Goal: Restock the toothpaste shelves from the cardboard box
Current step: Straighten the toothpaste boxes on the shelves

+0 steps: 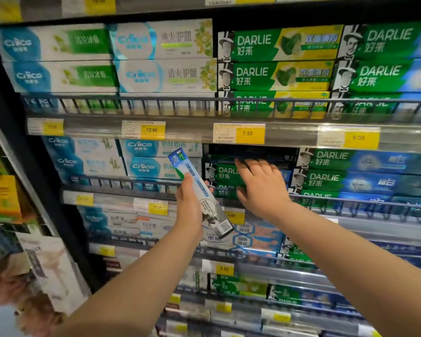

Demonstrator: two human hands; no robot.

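Upper shelf, right boxes point(280, 45): we read "DARLIE 好来".
Upper shelf, left boxes point(161, 40): we read "Crilice"-like lettering, blurred, and "清火护龈".
Yellow price tags point(249, 133): we read "12.90", "7.50", "9.00" along the upper rail.
Middle shelf boxes point(345, 161): we read "DARLIE 好来".
Lower tag point(224, 269): we read "9.90".
Held box point(199, 188): print too small for us to read.

Toothpaste cartons on the second shelf, one more held in front of it.

A long, narrow cardboard toothpaste carton point(199, 190), blue, white and green, tilts steeply with its blue end uppermost, gripped around its middle. Behind it, green Darlie toothpaste cartons point(225, 177) lie flat in a short stack behind the wire shelf rail point(350, 199), with a dark gap above; the neighbouring blue-green Darlie stack point(345, 177) stands taller.
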